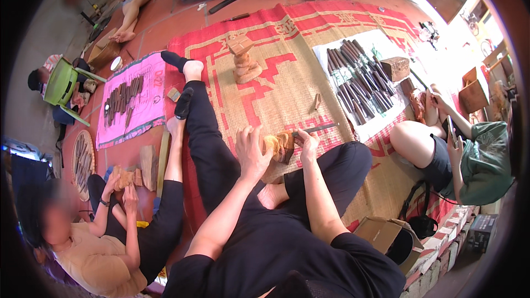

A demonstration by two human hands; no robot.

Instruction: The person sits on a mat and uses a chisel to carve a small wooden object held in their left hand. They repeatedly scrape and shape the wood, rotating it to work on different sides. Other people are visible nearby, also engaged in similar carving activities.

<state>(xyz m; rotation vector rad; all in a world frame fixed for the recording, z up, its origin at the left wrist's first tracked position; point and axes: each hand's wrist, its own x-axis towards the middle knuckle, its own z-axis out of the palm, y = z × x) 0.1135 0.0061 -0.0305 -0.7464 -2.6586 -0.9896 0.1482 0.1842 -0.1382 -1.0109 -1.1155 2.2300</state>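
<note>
Above my crossed legs, my left hand (253, 153) grips a partly carved block of light wood (279, 144) from its left side. My right hand (307, 145) is closed around a carving chisel (324, 128), whose dark handle sticks out to the right. The chisel's working end lies at the right side of the wood, mostly hidden by my fingers. Farther out on the mat stands a carved wooden figure (245, 66) with a flat, square top. A small wooden piece (317, 101) rests on the mat beyond my right hand.
Many dark-handled chisels (359, 80) lie on a white cloth (369, 131) at the right; more lie on a pink cloth (152, 77) at the left. Nearby, a person at left (99, 243) holds a carving, and one at right (480, 160) holds tools. An open cardboard box (377, 232) sits near my right elbow.
</note>
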